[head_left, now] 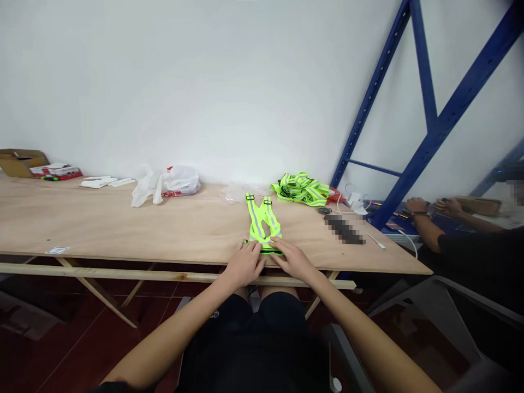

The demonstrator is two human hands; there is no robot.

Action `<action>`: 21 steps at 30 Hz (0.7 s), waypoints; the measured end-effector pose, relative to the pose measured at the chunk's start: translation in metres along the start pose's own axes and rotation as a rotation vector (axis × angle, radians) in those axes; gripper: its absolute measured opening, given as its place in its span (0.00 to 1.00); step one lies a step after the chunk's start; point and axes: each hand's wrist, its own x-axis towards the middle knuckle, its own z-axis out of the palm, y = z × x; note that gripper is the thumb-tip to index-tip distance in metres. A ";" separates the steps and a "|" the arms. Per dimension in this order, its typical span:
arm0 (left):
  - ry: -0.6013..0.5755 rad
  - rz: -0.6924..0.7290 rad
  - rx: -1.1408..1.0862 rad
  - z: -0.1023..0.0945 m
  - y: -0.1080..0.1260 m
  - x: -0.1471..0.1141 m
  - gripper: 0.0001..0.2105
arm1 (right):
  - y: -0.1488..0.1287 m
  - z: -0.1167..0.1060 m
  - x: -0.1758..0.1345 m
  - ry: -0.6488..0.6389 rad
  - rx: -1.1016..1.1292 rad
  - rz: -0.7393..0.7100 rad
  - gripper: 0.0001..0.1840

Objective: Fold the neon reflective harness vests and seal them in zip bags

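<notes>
A neon yellow-green reflective vest with silver stripes and black buckles lies flat on the wooden table, its straps pointing toward the wall. At its lower left corner my left hand rests with fingers stretched out and the thumb apart. My right hand lies on the lower right corner, fingers extended over the band and thumb near its bottom edge. A black strip shows along that bottom edge between the hands. The undersides of both hands are hidden.
A pile of similar vests lies behind to the right, beside a clear plastic bag. White bags and a cardboard box stand left. A blurred dark object, cables and a blue rack are right; another person's hand is beyond.
</notes>
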 end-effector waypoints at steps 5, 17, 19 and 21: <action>0.111 0.104 -0.052 0.005 -0.004 -0.023 0.17 | -0.016 0.002 -0.020 0.056 -0.050 0.004 0.19; 0.258 0.194 -0.031 0.018 -0.004 -0.030 0.16 | -0.019 0.014 -0.037 0.195 -0.163 -0.063 0.16; 0.246 0.174 -0.045 0.016 -0.002 -0.031 0.16 | -0.019 0.015 -0.038 0.211 -0.167 -0.064 0.16; 0.205 0.161 -0.094 0.011 -0.004 -0.032 0.18 | -0.020 0.015 -0.038 0.225 -0.164 -0.065 0.15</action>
